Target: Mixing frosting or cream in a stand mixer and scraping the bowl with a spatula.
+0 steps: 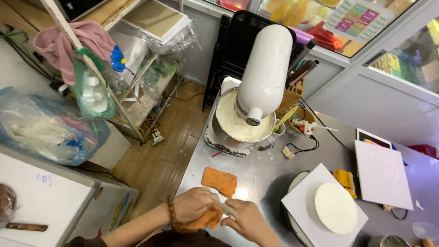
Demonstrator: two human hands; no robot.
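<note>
My left hand (192, 208), with a bead bracelet on the wrist, is closed around a bunched orange cloth (206, 221) at the near edge of the steel counter (258, 176). My right hand (247, 219) holds a pale, cream-smeared blade-like tool (225, 208) that runs across into the cloth. Another folded orange cloth (220, 181) lies on the counter just beyond my hands. To the right, a round white frosted cake (335, 207) sits on a white square board (297, 201) on a turntable.
A white stand mixer (264, 73) stands at the back over a steel bowl of cream (233, 126). A white board (383, 174) lies at the right. Wooden floor (160, 160), a cluttered rack (137, 87) and plastic bags (45, 128) are on the left.
</note>
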